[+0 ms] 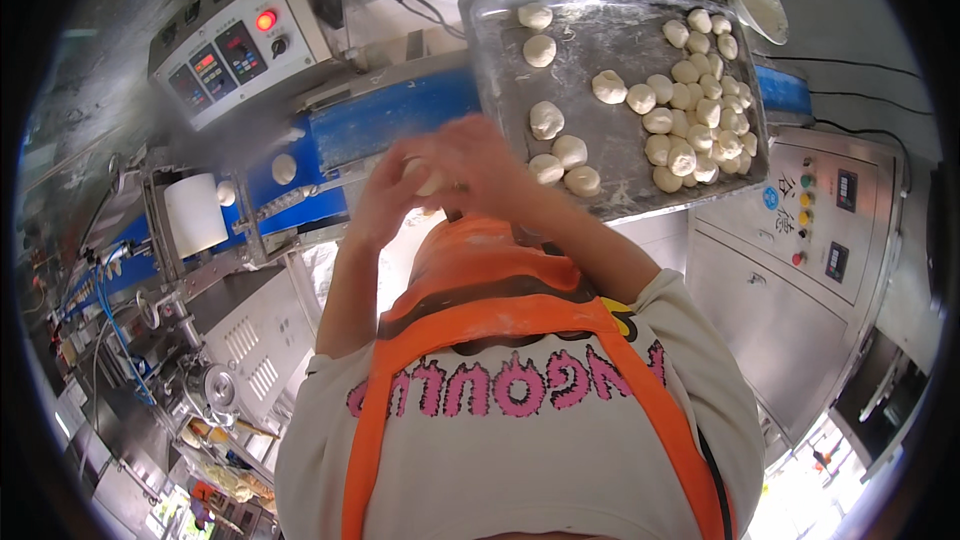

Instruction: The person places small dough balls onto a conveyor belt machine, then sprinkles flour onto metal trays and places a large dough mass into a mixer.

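Observation:
My left hand and my right hand meet in front of the orange apron, cupped around a pale dough ball. Fingers cover much of that ball, and motion blurs my right hand. Just right of my hands lies a floured metal baking tray. Toward its right side is a crowded pile of dough balls. Along the tray's left part sit several separate ones, among them a dough ball close to my right hand.
A blue conveyor belt runs under the tray, carrying a dough piece near a white roller. A control box with a lit red lamp stands behind. A flour bowl touches the tray's far corner. A steel cabinet stands at right.

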Tool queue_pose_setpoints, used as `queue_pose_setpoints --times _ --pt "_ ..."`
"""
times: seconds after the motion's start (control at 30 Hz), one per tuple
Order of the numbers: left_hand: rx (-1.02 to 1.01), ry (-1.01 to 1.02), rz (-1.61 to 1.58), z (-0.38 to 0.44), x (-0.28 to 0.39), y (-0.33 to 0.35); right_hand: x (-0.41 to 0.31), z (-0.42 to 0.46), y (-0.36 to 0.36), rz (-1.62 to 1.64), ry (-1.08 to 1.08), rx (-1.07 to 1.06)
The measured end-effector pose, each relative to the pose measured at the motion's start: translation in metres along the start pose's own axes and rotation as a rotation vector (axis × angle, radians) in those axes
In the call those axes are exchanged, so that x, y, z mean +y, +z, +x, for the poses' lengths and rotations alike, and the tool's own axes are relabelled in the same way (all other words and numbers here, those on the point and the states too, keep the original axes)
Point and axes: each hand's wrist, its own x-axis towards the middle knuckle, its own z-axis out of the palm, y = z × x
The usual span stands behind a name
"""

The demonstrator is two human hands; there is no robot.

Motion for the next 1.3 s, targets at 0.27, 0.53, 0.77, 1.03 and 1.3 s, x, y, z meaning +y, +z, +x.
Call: queue_pose_setpoints --times 0.27,0.53,0.77,1.03,1.3 --pt "0.519 -0.109 0.284 0.023 -0.062 -0.167 0.137 -0.068 -0.041 -0.863 0.514 -0.161" --pt "0.352 -0.154 0.850 0.060 -0.132 -0.219 0.177 -0.049 -0.047 -0.202 0.572 0.200" --pt "0.597 0.111 1.265 0.028 -0.082 -0.152 0.169 -0.052 -0.036 -0.480 0.344 0.052" --pt "0.082 0.204 0.053 0.043 -0.025 0.020 0.125 -0.027 -0.037 -0.163 0.528 0.078" --pt "-0.042 -0.098 -0.064 0.039 0.009 0.013 0.015 -0.009 -0.020 -0.006 0.363 -0.040"
